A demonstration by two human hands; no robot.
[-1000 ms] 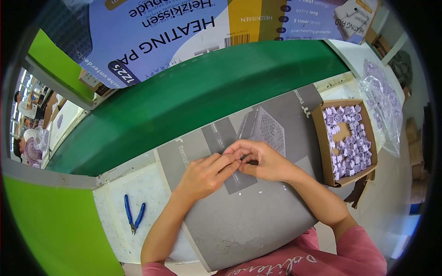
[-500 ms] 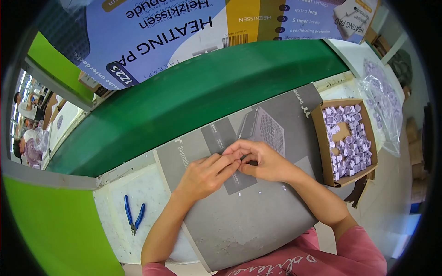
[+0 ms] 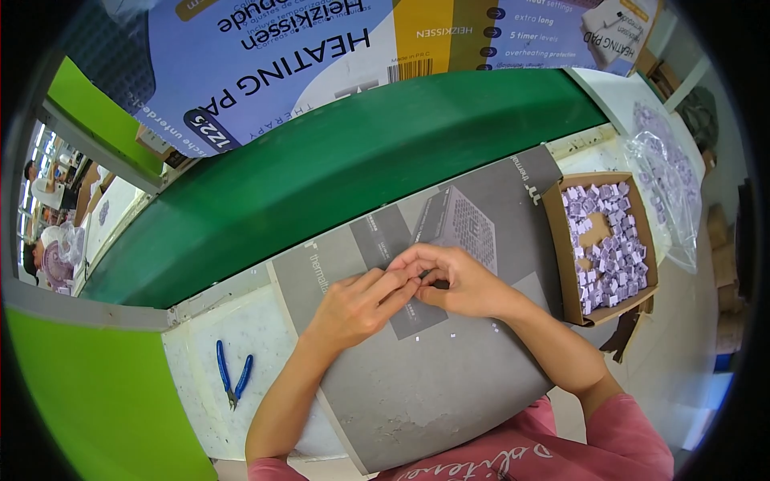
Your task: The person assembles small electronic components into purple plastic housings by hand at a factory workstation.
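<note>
My left hand (image 3: 362,305) and my right hand (image 3: 455,279) meet fingertip to fingertip above a grey printed cardboard sheet (image 3: 473,377). Both are closed in a pinch. Whatever sits between the fingers is hidden; only a small dark spot shows there. A few tiny whitish bits (image 3: 452,335) lie on the cardboard just below my right hand. On the right stands an open brown cardboard box (image 3: 571,272) holding many small pale-purple plastic pieces (image 3: 613,276). Blue-handled side cutters (image 3: 221,362) lie with their handles apart on the white surface, left of my left forearm.
A green conveyor belt (image 3: 321,184) crosses beyond the cardboard, with a large blue and yellow printed carton (image 3: 281,56) behind it. A clear plastic bag (image 3: 662,184) with more purple pieces lies past the box. Other people (image 3: 50,191) are at far left.
The large carton beyond the belt has shifted very slightly to the left. My hands keep the same place and pinch.
</note>
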